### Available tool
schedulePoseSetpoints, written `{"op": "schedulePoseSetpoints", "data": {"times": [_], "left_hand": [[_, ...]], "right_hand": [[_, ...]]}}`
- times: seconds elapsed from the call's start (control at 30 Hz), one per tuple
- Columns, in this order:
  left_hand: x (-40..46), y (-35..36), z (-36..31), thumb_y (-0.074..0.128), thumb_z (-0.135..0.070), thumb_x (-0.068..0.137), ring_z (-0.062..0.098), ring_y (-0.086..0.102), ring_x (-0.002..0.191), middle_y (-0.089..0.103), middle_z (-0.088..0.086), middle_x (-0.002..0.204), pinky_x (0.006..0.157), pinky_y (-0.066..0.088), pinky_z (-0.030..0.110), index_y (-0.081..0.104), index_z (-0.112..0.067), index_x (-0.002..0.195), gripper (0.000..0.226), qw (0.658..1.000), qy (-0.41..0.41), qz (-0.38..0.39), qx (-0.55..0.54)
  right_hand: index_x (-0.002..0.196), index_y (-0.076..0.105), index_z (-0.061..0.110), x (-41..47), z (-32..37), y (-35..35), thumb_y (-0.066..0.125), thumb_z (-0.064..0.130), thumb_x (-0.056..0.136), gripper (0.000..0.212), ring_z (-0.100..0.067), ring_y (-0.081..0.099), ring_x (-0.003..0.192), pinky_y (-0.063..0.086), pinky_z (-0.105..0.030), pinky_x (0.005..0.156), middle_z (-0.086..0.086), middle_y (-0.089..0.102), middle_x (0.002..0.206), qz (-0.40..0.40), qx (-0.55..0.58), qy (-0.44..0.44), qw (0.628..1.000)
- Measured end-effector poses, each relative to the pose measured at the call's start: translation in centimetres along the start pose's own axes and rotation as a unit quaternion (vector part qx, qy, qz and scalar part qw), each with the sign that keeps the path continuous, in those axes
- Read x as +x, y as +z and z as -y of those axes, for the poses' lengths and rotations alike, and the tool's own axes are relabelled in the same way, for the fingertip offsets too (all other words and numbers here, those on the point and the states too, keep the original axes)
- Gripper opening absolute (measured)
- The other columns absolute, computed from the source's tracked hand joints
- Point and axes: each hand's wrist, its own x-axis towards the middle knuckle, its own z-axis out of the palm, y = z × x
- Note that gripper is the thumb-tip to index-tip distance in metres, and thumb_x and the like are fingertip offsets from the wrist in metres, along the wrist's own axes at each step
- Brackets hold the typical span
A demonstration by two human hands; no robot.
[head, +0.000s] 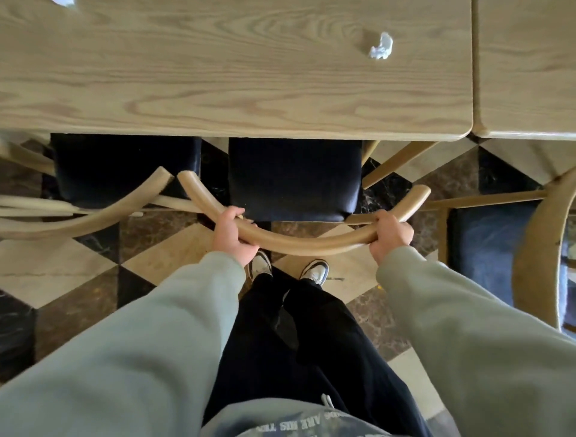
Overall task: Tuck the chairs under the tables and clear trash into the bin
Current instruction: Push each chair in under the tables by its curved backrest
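Note:
A wooden chair with a curved backrest (305, 245) and a black seat cushion (294, 177) stands in front of me, its seat partly under the light wooden table (237, 93). My left hand (232, 237) grips the backrest on its left side. My right hand (391, 235) grips it on the right. A crumpled white paper scrap (381, 46) lies on the table top, to the right. Another white scrap (64, 2) shows at the table's top left edge.
A second chair (121, 168) sits to the left, partly under the same table, its backrest end close to mine. A third chair with a bluish seat (495, 249) stands to the right, out from a second table (526, 68). The floor is patterned tile.

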Motion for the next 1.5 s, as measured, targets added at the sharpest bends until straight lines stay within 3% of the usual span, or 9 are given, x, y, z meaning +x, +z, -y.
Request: {"op": "schedulePoseSetpoints", "data": {"times": [0.1, 0.2, 0.47, 0.7, 0.83, 0.97, 1.07, 1.13, 1.5], "left_hand": [[0.6, 1.5, -1.2, 0.068, -0.016, 0.087, 0.025, 0.066, 0.102, 0.063, 0.010, 0.110, 0.088, 0.061, 0.042, 0.065, -0.012, 0.113, 0.026, 1.000, 0.008, 0.026, -0.009], [0.5, 2.5, -1.0, 0.070, -0.012, 0.084, 0.031, 0.065, 0.113, 0.064, 0.014, 0.124, 0.103, 0.055, 0.050, 0.064, -0.014, 0.114, 0.031, 1.000, -0.005, 0.018, -0.015], [0.1, 3.7, -1.0, 0.071, -0.009, 0.083, 0.025, 0.068, 0.102, 0.064, 0.010, 0.114, 0.095, 0.058, 0.047, 0.059, -0.016, 0.104, 0.025, 0.999, -0.021, -0.033, -0.029], [-0.2, 2.9, -1.9, 0.077, -0.012, 0.084, 0.031, 0.066, 0.110, 0.062, 0.015, 0.125, 0.099, 0.057, 0.055, 0.060, -0.015, 0.114, 0.035, 0.998, -0.048, 0.003, -0.028], [0.0, 1.2, -2.6, 0.072, -0.041, 0.096, 0.036, 0.064, 0.109, 0.063, 0.018, 0.120, 0.103, 0.053, 0.060, 0.053, -0.017, 0.116, 0.036, 0.989, -0.053, 0.046, 0.133], [-0.5, 0.5, -3.4, 0.065, -0.053, 0.099, 0.038, 0.067, 0.112, 0.066, 0.020, 0.122, 0.100, 0.055, 0.059, 0.050, -0.019, 0.133, 0.051, 0.965, -0.021, 0.062, 0.255], [-1.4, 0.6, -3.2, 0.067, -0.043, 0.099, 0.037, 0.070, 0.108, 0.068, 0.021, 0.121, 0.083, 0.059, 0.054, 0.053, -0.010, 0.135, 0.051, 0.951, -0.026, 0.056, 0.302], [-2.2, 0.7, -2.6, 0.065, -0.037, 0.099, 0.035, 0.071, 0.105, 0.070, 0.021, 0.120, 0.072, 0.057, 0.051, 0.054, -0.004, 0.133, 0.049, 0.939, -0.033, 0.051, 0.338], [-9.5, 6.4, 7.7, 0.048, -0.033, 0.105, 0.039, 0.075, 0.098, 0.077, 0.022, 0.107, 0.068, 0.057, 0.051, 0.060, 0.002, 0.120, 0.039, 0.873, 0.002, 0.098, 0.478]], "right_hand": [[0.087, 0.062, 0.015, 0.6, 2.5, 1.4, 0.075, 0.008, 0.083, 0.015, -0.034, 0.075, 0.091, 0.065, -0.050, 0.081, -0.015, 0.074, 0.097, 0.020, 0.006, 0.004, 1.000], [0.088, 0.061, 0.016, 1.2, 4.0, 1.9, 0.077, 0.012, 0.084, 0.017, -0.037, 0.075, 0.095, 0.062, -0.061, 0.086, -0.015, 0.074, 0.100, 0.015, -0.001, 0.011, 1.000], [0.085, 0.053, 0.019, 1.5, 4.4, 2.3, 0.072, 0.015, 0.088, 0.019, -0.031, 0.072, 0.088, 0.063, -0.054, 0.086, -0.009, 0.066, 0.091, 0.001, -0.012, 0.006, 1.000], [0.100, 0.062, 0.016, 1.4, 4.9, 1.2, 0.079, 0.029, 0.089, 0.024, -0.022, 0.073, 0.076, 0.064, -0.037, 0.067, -0.007, 0.071, 0.091, 0.053, -0.066, -0.001, 0.996], [0.106, 0.061, 0.017, 0.2, 4.7, -0.3, 0.078, 0.047, 0.089, 0.039, -0.024, 0.073, 0.092, 0.063, -0.041, 0.077, -0.007, 0.071, 0.102, 0.110, -0.066, 0.010, 0.992], [0.102, 0.062, 0.020, -2.0, 3.2, -2.9, 0.068, 0.042, 0.097, 0.023, -0.024, 0.069, 0.093, 0.059, -0.040, 0.079, -0.006, 0.068, 0.109, 0.144, -0.025, 0.013, 0.989], [0.146, 0.051, 0.020, -3.2, 1.0, -5.6, 0.062, 0.042, 0.103, 0.050, -0.034, 0.054, 0.135, 0.044, -0.054, 0.115, -0.010, 0.053, 0.152, 0.164, 0.010, 0.036, 0.986], [0.158, 0.038, 0.021, -3.9, -0.1, -7.7, 0.057, 0.045, 0.105, 0.061, -0.035, 0.039, 0.150, 0.036, -0.056, 0.119, -0.011, 0.040, 0.164, 0.165, 0.040, 0.049, 0.984], [0.161, 0.033, 0.013, -1.4, -1.6, -26.2, 0.050, 0.040, 0.109, 0.061, -0.032, 0.044, 0.147, 0.041, -0.051, 0.118, -0.015, 0.045, 0.161, 0.081, 0.248, 0.055, 0.964]]}}
